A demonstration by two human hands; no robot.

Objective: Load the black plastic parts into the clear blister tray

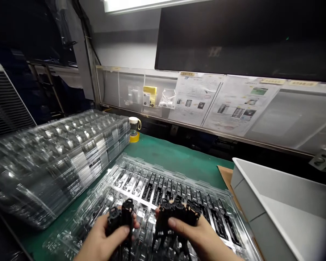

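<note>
My left hand (104, 235) is closed around a couple of long black plastic parts (127, 214), held upright with the thumb across them. A thicker bunch of the same black plastic parts (176, 214) is gripped in my right hand (198, 232), thumb in front. Both hands are over a clear plastic tray (141, 199) with moulded slots. In its far row, similar black parts (179, 190) lie side by side from the middle to the right, while several slots at the left of that row hold none. My hands hide much of the near row.
A tall stack of clear trays (78, 163) stands at the left on the green mat (168, 150). Behind it is a bottle (134, 128) with a white lid. A large grey bin (282, 203) is at the right, beside brown cardboard (226, 177). Printed sheets (198, 98) hang ahead.
</note>
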